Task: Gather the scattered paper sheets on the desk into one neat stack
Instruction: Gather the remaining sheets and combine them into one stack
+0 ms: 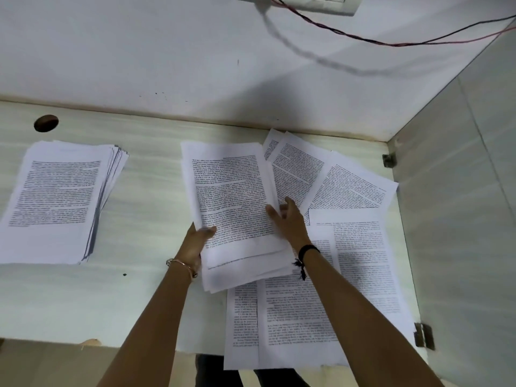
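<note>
Handling: we judge the bundle (234, 196) of white paper sheets printed with dense black text to be light, limp and slick sheet on sheet; lifted by one edge it would likely sag and shed pages; better taken at both long edges near the middle, thumb above and fingers below, then tapped on the desk to square it.

Appearance: the edges of the bundle are ragged, and several sheets step out at its near end; the print is too blurred to read.

Position: the bundle sits right of the middle of the pale wood-grain desk (145, 191); it overlaps the loose sheets (349, 188), white and printed alike, which spread from the far right corner to the near edge; a thicker fanned stack (55, 196) of the same printed paper lies by the left edge, well apart.

Hands: the left hand (199, 241) holds the bundle's left long edge, thumb on top and fingers out of sight beneath, so it is clamped on the paper; the right hand (287, 222) is at the right long edge, thumb on the top sheet, its fingers (290, 203) stretched toward the far edge; it is blurred, and we cannot tell whether it clamps the paper.

Progress, by our estimate: partway; the loose sheets are ungathered, and the two piles are not yet merged.
</note>
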The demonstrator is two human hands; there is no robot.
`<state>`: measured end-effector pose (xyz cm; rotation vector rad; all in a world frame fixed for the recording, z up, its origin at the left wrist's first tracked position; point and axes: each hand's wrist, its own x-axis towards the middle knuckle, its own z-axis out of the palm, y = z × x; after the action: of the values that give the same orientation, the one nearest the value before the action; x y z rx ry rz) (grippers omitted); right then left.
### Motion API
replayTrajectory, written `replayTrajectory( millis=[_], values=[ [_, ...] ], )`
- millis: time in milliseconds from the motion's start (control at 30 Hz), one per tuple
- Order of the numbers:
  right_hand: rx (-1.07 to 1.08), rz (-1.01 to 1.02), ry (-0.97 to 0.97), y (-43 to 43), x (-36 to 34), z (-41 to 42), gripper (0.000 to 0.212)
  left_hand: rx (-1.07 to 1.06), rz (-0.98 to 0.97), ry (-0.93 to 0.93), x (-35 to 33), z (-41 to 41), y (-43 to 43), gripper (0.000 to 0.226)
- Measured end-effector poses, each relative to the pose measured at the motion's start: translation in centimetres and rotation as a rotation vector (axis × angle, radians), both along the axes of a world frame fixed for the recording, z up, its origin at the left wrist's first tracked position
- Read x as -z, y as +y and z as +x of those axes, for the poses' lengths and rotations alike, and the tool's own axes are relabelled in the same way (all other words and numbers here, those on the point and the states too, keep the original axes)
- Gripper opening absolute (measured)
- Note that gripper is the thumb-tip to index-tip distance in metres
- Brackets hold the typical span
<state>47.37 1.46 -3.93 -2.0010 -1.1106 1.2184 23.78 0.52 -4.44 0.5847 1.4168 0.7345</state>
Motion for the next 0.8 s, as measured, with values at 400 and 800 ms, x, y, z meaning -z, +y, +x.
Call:
replayTrajectory(
  millis=[400, 800],
  values=[
    [0.119, 0.109, -0.319, -6.3, 0.2, 2.5, 0.031, -0.029, 0.037, 0.371, 1.9, -1.8, -4.3, 0.036],
    [0.213, -0.02, -0.236, -9.7, 1.5, 1.2, 0.027, -0.004, -0.091, 0.327, -0.4, 2.2, -7.3, 0.068]
  ],
)
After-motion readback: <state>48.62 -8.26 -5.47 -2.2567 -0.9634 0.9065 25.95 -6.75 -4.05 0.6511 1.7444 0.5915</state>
